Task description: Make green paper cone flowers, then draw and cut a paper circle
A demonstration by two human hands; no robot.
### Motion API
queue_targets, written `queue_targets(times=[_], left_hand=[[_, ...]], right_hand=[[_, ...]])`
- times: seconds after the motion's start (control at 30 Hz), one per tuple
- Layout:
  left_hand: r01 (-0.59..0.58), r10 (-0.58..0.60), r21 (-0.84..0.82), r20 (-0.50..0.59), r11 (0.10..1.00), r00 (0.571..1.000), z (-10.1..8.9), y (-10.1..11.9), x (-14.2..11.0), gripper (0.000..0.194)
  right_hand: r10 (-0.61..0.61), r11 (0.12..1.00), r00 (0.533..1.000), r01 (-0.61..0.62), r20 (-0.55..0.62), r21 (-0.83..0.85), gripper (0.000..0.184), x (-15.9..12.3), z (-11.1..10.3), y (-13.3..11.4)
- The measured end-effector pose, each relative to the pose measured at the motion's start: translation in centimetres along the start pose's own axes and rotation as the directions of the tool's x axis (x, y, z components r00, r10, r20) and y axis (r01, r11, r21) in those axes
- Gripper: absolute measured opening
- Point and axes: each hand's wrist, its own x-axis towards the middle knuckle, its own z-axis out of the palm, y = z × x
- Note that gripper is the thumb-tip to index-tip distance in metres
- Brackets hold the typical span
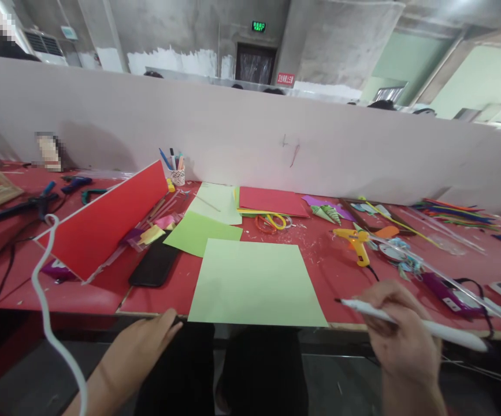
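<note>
Paper overlapping green sheet, phone nearby

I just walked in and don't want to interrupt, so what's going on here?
Someone sits at a red table with a pale green sheet lying flat before them. Their right hand holds a white pen, its dark tip out to the right of the sheet, not touching it. Their left hand is at the table's edge, something small and dark at its fingertips. A yellow glue gun lies beyond the pen.
</note>
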Motion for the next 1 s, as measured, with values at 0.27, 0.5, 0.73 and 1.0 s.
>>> queue_targets(times=[0.27,0.5,0.73,1.0], left_hand=[[-0.124,0.102,-0.094,-0.206,0.988,0.973,3.6,1.6,3.5,0.029],[-0.063,0.060,-0.033,-0.080,0.997,0.995,5.7,3.1,3.2,0.026],[-0.085,0.057,-0.319,-0.098,0.944,0.994,4.1,2.8,4.2,0.029],[-0.060,0.031,-0.277,-0.107,0.959,0.994,4.8,-1.8,9.3,0.045]], right_hand=[[0.010,0.828,0.994,0.054,0.110,-0.559,0.022,-0.3,3.3,5.8],[-0.048,0.467,0.930,0.343,0.364,-0.815,0.017,-3.2,4.6,10.4],[-0.012,0.353,0.917,0.377,0.399,-0.856,0.023,-1.3,2.3,11.9],[0.092,0.592,0.946,0.199,0.310,-0.781,0.027,2.2,0.7,11.7]])
